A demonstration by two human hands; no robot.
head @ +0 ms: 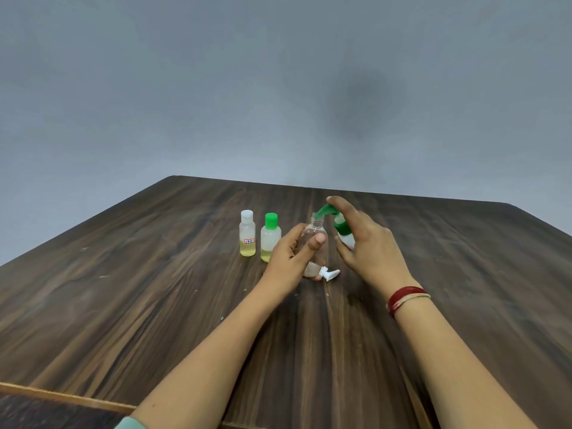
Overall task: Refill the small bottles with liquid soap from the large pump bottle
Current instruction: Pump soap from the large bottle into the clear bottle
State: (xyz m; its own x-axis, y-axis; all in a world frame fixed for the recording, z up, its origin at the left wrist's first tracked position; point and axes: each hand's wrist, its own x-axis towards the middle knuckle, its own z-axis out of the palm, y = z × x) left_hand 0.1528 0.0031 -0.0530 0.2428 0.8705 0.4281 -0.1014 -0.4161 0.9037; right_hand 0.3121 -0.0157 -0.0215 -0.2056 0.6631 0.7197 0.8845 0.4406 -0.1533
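Left hand (pixel 288 258) wraps the uncapped clear bottle (pixel 311 232), upright on the tabletop (pixel 154 289); right hand (pixel 368 243) grips the tilted pump bottle (pixel 343 229), spout at its narrow mouth — misaligned, soap could spill.

Table (pixel 154 289): dark wood-grain top, flecked with pale marks; a lighter edge strip (pixel 62 396) is seen along its near-left side. Wall (pixel 216 88): plain blue-grey, set behind the table's far edge; a soft shadow (pixel 362 109) is cast on it above the table.
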